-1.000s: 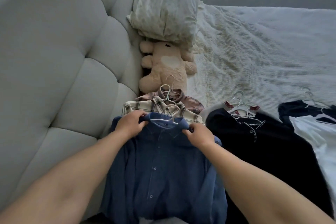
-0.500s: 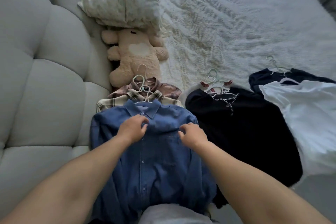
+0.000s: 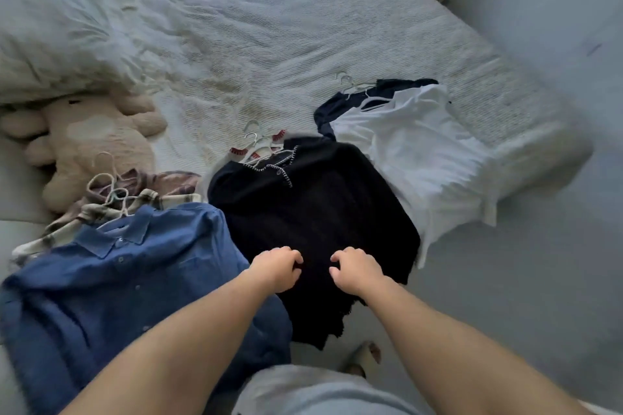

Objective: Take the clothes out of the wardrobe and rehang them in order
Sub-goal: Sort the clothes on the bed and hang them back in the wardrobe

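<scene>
Several garments on hangers lie in a row along the near edge of the bed (image 3: pixel 303 27). A blue button shirt (image 3: pixel 118 276) is at the left, on top of plaid shirts (image 3: pixel 165 197). A black cardigan with white stitching (image 3: pixel 313 209) lies in the middle. A white T-shirt (image 3: pixel 414 152) lies at the right over a navy garment (image 3: pixel 401 83). My left hand (image 3: pixel 276 268) and my right hand (image 3: pixel 357 268) are side by side over the lower part of the black cardigan. Their fingers are loosely curled and hold nothing.
A large pillow (image 3: pixel 50 37) and a beige plush toy (image 3: pixel 91 145) lie at the left end of the bed. Grey floor (image 3: pixel 522 280) runs along the right side. My foot in a slipper (image 3: pixel 364 355) shows below the cardigan's hem.
Both hands let go of the blue shirt's collar, left it lying flat, and moved right over the black cardigan. The view swung to the right.
</scene>
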